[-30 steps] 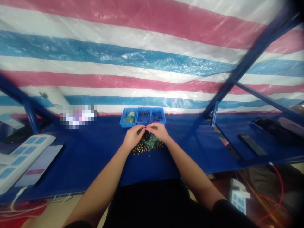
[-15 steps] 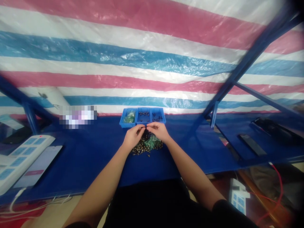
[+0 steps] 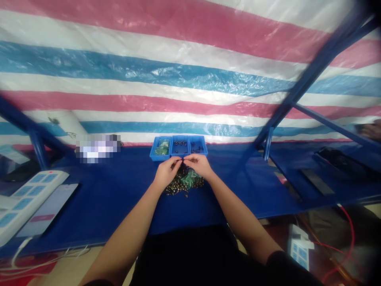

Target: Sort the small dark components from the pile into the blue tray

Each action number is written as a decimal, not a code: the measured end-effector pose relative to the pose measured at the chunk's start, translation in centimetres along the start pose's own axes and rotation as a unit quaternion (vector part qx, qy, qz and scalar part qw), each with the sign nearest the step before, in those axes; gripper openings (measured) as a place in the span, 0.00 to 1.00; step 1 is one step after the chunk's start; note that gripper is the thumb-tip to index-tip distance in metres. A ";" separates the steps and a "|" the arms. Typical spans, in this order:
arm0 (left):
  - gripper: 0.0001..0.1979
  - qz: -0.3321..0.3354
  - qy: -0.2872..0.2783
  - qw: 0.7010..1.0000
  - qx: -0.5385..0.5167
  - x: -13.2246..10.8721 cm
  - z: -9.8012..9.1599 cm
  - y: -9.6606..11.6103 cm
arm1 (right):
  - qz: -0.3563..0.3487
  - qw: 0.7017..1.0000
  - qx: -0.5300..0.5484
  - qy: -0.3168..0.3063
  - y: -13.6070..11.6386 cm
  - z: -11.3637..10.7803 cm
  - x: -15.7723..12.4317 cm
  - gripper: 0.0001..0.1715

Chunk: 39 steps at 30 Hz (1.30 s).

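A loose pile of small brass-and-black metal parts (image 3: 184,186) mixed with green pieces lies on the blue table (image 3: 104,202), directly below the hands. The left hand (image 3: 166,172) and right hand (image 3: 200,165) nearly meet just above the pile, the fingers (image 3: 176,161) of each curled in and drawn together at the tips; anything between them would be too small to make out, so whether they clamp a part cannot be told. The likeliest trouble seems to be a lost piece: parts this tiny could slip from the fingertips and drop back into the pile or roll away across the smooth table, and a palm or wrist brushing low over the heap could scatter it. The pile itself looks shallow and uneven, glinting brass among dark shapes, with single parts blurred together. Just beyond the pile, three blue plastic bins (image 3: 196,153) stand side by side and touching, the left one holding green pieces, the other two small dark parts; with the bins so close, a part could land in the wrong one. Well left of the pile lie a white power strip (image 3: 29,202) and a phone (image 3: 47,208); well right lies a black strip (image 3: 317,182). Far beyond the pile hangs a striped tarp (image 3: 190,71).
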State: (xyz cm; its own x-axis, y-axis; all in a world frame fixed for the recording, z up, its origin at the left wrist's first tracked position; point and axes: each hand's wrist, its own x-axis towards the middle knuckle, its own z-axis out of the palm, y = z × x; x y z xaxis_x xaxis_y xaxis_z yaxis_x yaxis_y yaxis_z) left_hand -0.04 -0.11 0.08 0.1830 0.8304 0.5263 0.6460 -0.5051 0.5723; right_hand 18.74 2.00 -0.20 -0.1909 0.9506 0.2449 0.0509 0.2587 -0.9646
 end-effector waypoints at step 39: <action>0.14 0.003 -0.018 1.000 0.002 0.0 -0.1 -0.1 | -0.023 0.999 -0.033 0.009 0.3 -0.3 0.1 0.18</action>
State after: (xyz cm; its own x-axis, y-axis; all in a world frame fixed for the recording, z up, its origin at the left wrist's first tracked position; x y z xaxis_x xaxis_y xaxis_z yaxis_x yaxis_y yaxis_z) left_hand -0.17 -0.05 0.09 0.2126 0.8354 0.5068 0.6482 -0.5087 0.5666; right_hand 19.01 2.21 -0.47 -0.1775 0.9402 0.2907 0.1072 0.3121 -0.9440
